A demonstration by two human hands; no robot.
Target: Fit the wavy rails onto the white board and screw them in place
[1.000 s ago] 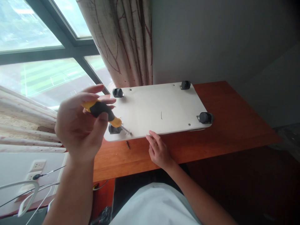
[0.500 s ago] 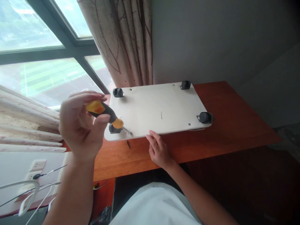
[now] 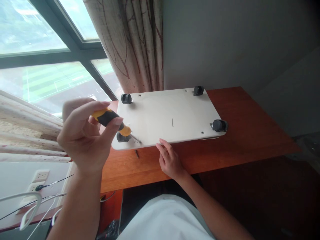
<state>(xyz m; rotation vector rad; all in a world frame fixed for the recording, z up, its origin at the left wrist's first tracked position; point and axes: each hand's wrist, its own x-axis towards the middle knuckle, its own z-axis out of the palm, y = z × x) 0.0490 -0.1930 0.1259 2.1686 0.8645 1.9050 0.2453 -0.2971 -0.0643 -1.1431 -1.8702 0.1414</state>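
My left hand (image 3: 87, 133) is closed around the yellow and black handle of a screwdriver (image 3: 110, 120). The shaft slants down to the right, and its tip meets a screw (image 3: 140, 141) in the white board (image 3: 160, 113), close to the near left corner. Just behind the shaft is a black caster wheel (image 3: 123, 137), partly covered by the screwdriver. At the board's near edge rests my right hand (image 3: 170, 160), fingers loosely stretched and apart, with nothing held. A loose screw (image 3: 136, 153) lies on the wood in front of the board.
More casters stand on the board's other corners, including one near right (image 3: 219, 125). The board lies on a reddish-brown wooden table (image 3: 250, 126). A curtain (image 3: 135, 43) and a window are behind to the left. Cables and a wall socket (image 3: 41, 176) are at lower left.
My left hand has turned the screwdriver handle, so more of its black grip shows, and the wrist has shifted a little left. The board and my right hand have stayed put.
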